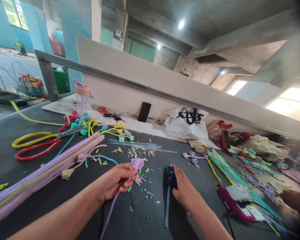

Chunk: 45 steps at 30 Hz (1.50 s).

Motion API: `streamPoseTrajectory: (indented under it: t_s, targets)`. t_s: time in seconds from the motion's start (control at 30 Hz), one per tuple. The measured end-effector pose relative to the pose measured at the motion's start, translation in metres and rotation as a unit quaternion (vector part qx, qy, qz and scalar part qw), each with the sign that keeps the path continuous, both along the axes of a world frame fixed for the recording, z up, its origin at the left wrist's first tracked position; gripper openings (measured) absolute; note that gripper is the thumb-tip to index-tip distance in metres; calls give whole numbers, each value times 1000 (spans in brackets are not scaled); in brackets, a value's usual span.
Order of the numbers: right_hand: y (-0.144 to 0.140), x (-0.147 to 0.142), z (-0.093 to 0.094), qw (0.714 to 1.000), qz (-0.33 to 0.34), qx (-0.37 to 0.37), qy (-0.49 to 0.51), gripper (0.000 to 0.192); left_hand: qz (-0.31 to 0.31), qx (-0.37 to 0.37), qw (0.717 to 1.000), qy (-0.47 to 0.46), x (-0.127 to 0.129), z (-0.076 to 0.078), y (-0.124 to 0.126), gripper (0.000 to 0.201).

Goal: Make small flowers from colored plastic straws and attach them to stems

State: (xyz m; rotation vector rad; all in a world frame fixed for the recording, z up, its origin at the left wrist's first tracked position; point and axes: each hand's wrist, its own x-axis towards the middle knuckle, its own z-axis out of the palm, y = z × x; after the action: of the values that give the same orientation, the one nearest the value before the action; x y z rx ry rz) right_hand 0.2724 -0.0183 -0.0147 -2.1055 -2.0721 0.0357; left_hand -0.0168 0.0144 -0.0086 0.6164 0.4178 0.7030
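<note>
Fingers (pixel 126 173) of left hand (pixel 115 181) pinch shut the frayed lilac foam stick (pixel 137 164); right hand (pixel 183 188), beside it, grips a dark blue tool (pixel 171 176). Advise keeping the pinch close to the frayed tip.

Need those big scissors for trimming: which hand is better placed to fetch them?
Probably the left hand: the scissors lie on its side, though it grips a purple strip. The right hand holds a dark blue tool, farther away.
</note>
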Motion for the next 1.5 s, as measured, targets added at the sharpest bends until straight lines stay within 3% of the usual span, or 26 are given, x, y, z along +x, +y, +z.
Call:
streamPoseTrajectory:
  t_s: [0.13,0.23,0.3,0.37,0.43,0.47,0.53,0.67,0.77,0.97,1.1,1.23,1.37,1.5]
  targets:
    - [7,-3,-6,994,-67,59,67,71,13,9,1000,4,-2,-1,2,12]
    - [2,0,9,972,-75,96,201,65,15,13,1000,5,-3,-2,3,12]
    - [-9,1,26,927,-52,121,351,68,15,13,1000,2,-3,-2,3,12]
    - [-24,-3,45,839,-33,113,532,69,14,10,1000,1,-2,-1,2,13]
    - [-38,-11,60,753,-42,117,646,55,13,5,1000,2,-1,0,1,14]
    - [-44,-16,65,724,-39,97,681,51,12,4,1000,3,-1,0,1,14]
    - [-51,-28,69,692,-31,40,720,47,10,3,1000,5,0,1,0,13]
    - [-59,-51,63,661,2,-71,747,41,16,4,1000,12,-1,3,0,13]
    - [-62,-63,59,667,9,-141,732,42,19,5,1000,17,-1,4,0,13]
    - [-60,-77,58,713,-38,-76,696,35,22,17,999,25,0,2,-1,14]
    - [-59,-80,51,780,-72,-66,618,38,13,32,999,24,1,-3,-1,12]
    - [-59,-83,41,853,-40,-78,514,38,10,36,999,22,1,-5,-1,12]
    - [-59,-90,37,874,-48,-53,480,32,9,36,999,30,1,-5,-2,13]
    - [-57,-96,35,876,-77,-46,474,27,4,40,999,31,2,-5,-2,14]
